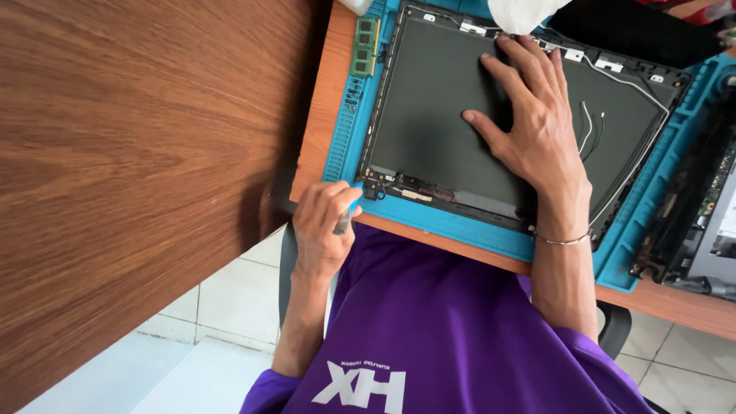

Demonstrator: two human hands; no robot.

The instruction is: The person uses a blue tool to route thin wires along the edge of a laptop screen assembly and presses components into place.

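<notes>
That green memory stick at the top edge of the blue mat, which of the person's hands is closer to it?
Left. The left hand grips a small tool at the mat's near corner, on the same side as the green memory stick. The right hand lies flat on the dark laptop panel, further across.

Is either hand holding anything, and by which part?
The left hand grips a small blue-tipped screwdriver around its handle. The right hand holds nothing, pressing flat on the dark laptop screen panel.

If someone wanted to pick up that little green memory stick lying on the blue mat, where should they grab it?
Pinch the green memory stick by its two long edges, coming from above. It lies flat and thin on the blue mat, beside the dark screen panel, so its narrow sides are likely easiest for fingertips to hold.
</notes>
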